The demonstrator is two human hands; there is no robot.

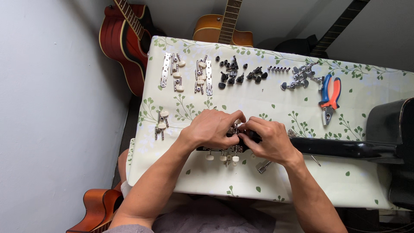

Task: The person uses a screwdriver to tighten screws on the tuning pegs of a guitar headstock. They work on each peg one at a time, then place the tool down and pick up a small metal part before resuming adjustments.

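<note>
Fingers (233, 123) of both hands pinched on guitar headstock (224, 149) | leaf-print tablecloth (276, 108) | guitars (125, 39) against wall

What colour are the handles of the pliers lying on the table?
The pliers have blue and orange handles, seen clearly in the head view, right of the hands.

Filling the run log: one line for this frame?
left hand: on guitar headstock, pinching tuner | right hand: same tuner | pliers: untouched | spare tuners: far edge of table
</note>
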